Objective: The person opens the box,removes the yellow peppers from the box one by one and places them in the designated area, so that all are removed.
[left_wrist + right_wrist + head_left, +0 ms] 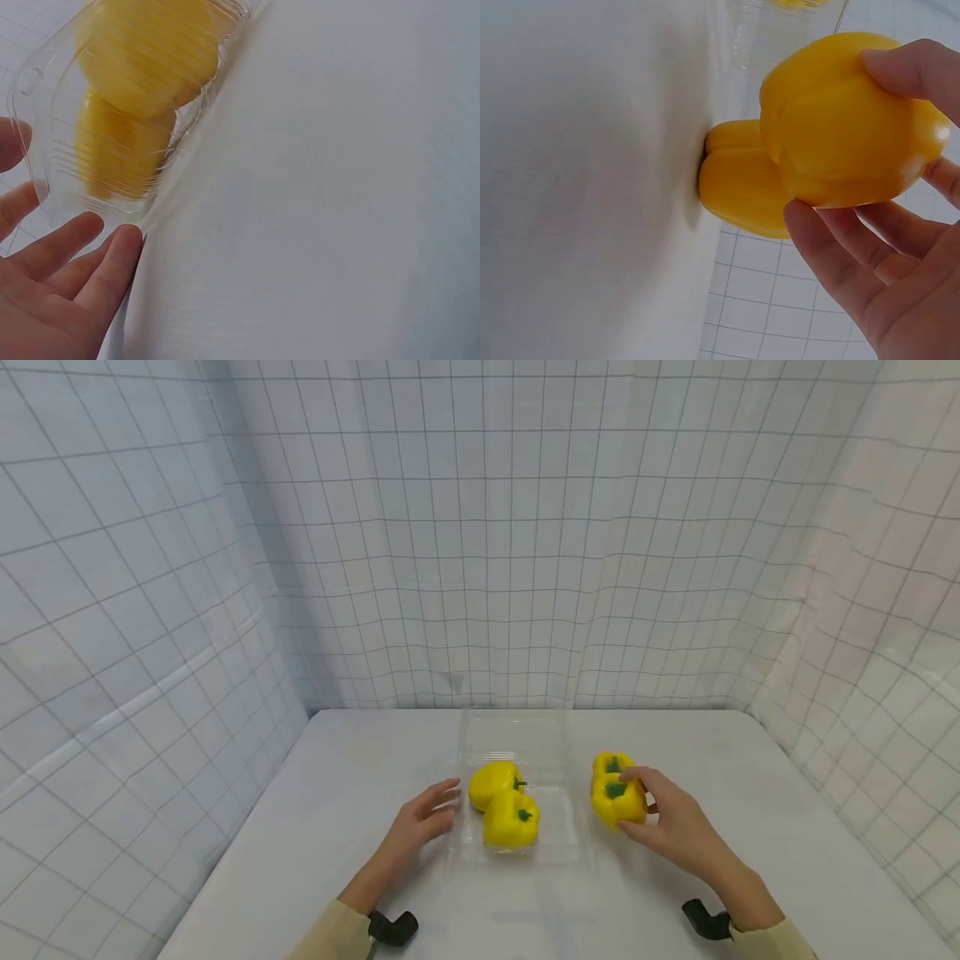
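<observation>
My right hand (678, 827) grips a yellow bell pepper (840, 120) between thumb and fingers, a little above the table. Behind it, a second yellow bell pepper (739, 176) stands on the table, partly hidden. Two more yellow bell peppers, a rear one (491, 783) and a front one (510, 820), sit in the left part of a clear plastic clamshell container (558, 843). Beside that container's left wall is my left hand (416, 822), fingers loosely bent and the fingertips at or very near the plastic. Whether they touch it is hard to tell.
The container's clear lid (513, 731) lies folded open toward the back of the white table (360, 777). Grid-patterned white curtains (525, 527) hang at the back and on both sides. A black strap (393, 929) sits at each wrist.
</observation>
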The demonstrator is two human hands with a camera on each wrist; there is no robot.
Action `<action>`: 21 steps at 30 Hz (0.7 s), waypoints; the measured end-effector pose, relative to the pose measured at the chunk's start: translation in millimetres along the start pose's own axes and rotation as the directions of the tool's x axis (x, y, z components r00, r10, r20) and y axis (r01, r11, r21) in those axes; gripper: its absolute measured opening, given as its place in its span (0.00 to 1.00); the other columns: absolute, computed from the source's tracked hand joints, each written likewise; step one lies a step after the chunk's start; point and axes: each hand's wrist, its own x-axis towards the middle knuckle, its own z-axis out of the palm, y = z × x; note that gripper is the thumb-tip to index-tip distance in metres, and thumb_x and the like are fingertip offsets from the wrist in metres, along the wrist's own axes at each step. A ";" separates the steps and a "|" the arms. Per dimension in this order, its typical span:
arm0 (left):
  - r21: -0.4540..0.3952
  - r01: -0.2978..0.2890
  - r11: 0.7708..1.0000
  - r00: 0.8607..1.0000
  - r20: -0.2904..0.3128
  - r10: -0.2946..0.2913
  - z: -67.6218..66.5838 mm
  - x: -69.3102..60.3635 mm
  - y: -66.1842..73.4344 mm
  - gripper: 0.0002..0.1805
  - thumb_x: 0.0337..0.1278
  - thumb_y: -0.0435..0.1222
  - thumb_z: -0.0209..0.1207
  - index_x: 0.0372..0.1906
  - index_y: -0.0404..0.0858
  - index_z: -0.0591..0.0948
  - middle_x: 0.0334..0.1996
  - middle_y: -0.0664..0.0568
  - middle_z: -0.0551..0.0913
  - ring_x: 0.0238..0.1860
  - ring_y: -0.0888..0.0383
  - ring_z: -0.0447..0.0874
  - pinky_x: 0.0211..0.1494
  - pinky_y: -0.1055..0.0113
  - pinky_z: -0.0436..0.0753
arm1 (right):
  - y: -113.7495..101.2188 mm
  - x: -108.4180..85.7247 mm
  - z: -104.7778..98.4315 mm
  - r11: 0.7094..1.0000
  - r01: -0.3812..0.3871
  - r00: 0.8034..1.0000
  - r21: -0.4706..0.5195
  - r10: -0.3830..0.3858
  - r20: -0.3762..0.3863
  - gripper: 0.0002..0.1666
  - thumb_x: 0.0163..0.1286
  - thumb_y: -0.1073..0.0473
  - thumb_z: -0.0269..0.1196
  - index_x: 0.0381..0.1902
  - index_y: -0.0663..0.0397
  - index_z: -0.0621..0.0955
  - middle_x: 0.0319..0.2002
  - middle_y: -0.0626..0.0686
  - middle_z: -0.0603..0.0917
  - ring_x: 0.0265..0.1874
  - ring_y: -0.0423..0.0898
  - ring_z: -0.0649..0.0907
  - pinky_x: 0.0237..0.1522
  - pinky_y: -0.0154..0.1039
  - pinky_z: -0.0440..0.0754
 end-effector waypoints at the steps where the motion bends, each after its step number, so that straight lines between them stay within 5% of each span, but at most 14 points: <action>1: -0.004 -0.002 1.000 1.000 0.002 0.002 0.2 0.1 -0.7 0.30 0.72 0.40 0.57 0.76 0.48 0.66 0.71 0.44 0.70 0.70 0.42 0.68 0.65 0.49 0.75 | 1.7 -0.3 0.9 1.000 -0.012 1.000 0.013 0.012 0.006 0.40 0.52 0.60 0.80 0.60 0.46 0.73 0.56 0.46 0.78 0.48 0.43 0.77 0.40 0.43 0.86; 21: 0.019 -0.017 1.000 1.000 0.011 0.017 1.6 2.5 -6.2 0.31 0.73 0.39 0.57 0.77 0.47 0.64 0.72 0.42 0.68 0.70 0.42 0.69 0.67 0.48 0.73 | 16.1 -9.2 6.2 0.974 -0.156 0.986 0.163 0.144 0.084 0.37 0.53 0.59 0.80 0.57 0.42 0.72 0.54 0.46 0.78 0.51 0.48 0.77 0.39 0.31 0.85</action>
